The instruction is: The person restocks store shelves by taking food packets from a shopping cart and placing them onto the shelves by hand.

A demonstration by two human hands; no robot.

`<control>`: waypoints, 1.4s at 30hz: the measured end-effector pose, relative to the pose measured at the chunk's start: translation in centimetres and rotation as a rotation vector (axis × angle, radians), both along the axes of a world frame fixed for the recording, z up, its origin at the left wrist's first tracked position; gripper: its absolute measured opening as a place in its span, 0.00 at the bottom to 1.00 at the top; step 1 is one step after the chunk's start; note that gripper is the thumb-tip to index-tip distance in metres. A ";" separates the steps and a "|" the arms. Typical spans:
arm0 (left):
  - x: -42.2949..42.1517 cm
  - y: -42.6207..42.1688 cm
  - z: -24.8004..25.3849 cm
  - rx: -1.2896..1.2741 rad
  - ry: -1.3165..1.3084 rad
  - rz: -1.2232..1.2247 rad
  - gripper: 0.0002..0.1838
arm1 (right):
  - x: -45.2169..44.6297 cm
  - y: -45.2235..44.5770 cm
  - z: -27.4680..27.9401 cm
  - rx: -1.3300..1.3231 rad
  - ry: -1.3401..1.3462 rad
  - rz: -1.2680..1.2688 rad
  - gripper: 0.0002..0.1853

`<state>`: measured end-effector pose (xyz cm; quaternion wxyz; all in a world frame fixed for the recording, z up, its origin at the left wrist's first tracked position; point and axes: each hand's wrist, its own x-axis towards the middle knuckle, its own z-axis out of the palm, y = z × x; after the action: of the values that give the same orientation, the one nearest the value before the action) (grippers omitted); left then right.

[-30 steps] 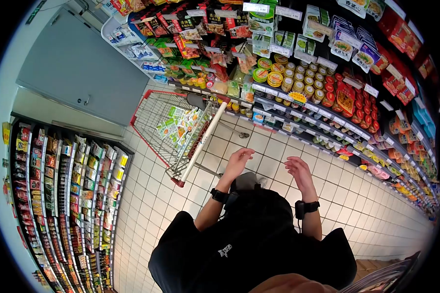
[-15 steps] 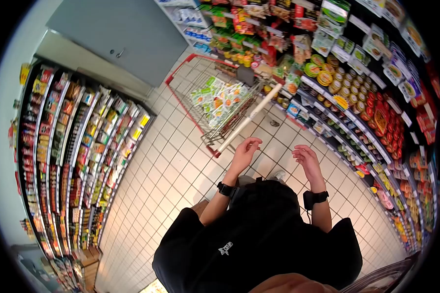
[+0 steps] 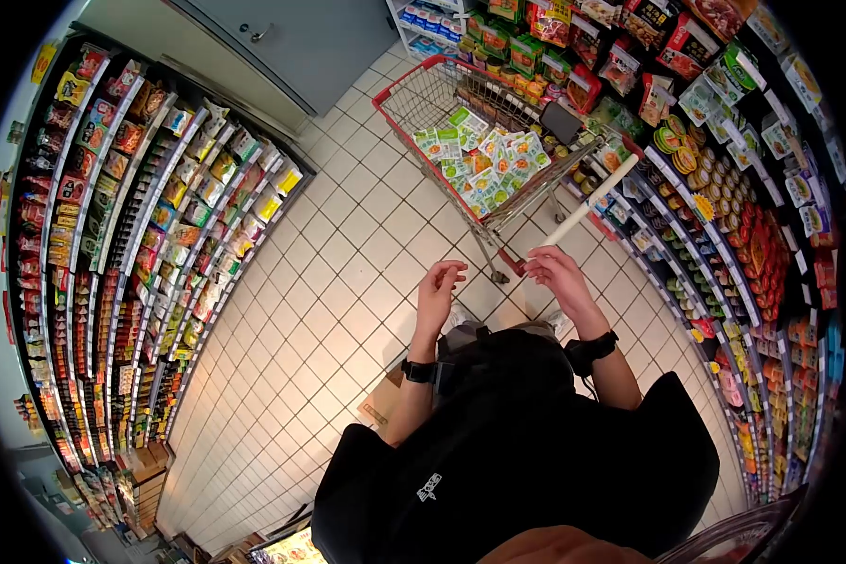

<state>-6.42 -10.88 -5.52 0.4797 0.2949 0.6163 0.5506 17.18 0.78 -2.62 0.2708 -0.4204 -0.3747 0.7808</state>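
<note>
My left hand (image 3: 439,287) is raised in front of my body, its fingers loosely curved and apart, with nothing in it. To its right my right hand (image 3: 556,274) is also empty, fingers spread, near the lower end of the cart's white handle (image 3: 587,202). I cannot tell whether it touches the cart. The wire shopping cart (image 3: 414,103) with red trim stands ahead. Inside it lies a heap of green and white packets (image 3: 489,160). Both wrists wear black bands.
Shelves of packaged snacks (image 3: 174,216) curve along the left. On the right, shelves (image 3: 714,226) hold jars, tubs and hanging packets. A grey door (image 3: 291,42) is at the top. Cardboard boxes (image 3: 146,479) stand at the lower left. Tiled floor (image 3: 282,329) runs between the shelves.
The view has turned, so the cart appears farther right and higher, and the left shelves look larger. My right hand has come closer to my left hand and the cart handle.
</note>
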 end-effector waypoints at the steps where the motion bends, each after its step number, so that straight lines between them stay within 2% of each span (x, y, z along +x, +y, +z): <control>1: -1.4 -0.7 -0.2 -0.008 0.003 0.016 0.12 | -1.6 -0.2 0.0 -0.008 -0.018 0.035 0.10; 9: -10.0 -5.0 -0.2 -0.039 -0.041 0.117 0.12 | -10.1 -2.4 0.6 0.033 -0.072 0.075 0.09; 18: -13.1 -6.0 -0.5 -0.105 -0.097 0.180 0.13 | -14.4 -1.5 -1.0 -0.039 -0.107 0.148 0.09; 24: -16.7 -4.5 -1.0 -0.138 -0.072 0.210 0.13 | -18.8 0.6 -1.9 -0.086 -0.031 0.134 0.08; 32: -22.9 3.6 0.1 -0.197 0.031 0.151 0.13 | -24.0 8.0 -3.8 -0.110 0.074 0.028 0.09; 37: -25.4 12.9 1.2 -0.170 0.078 -0.063 0.13 | -24.7 13.6 -2.5 -0.087 0.088 -0.112 0.09; 42: -26.3 21.9 1.5 -0.129 0.091 -0.219 0.13 | -24.0 17.4 -4.0 -0.145 0.133 -0.247 0.10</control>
<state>-32.76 10.99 -4.04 0.5263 0.3538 0.6357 0.4401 -6.85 18.18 -6.60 0.3579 -0.4293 -0.2441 0.7925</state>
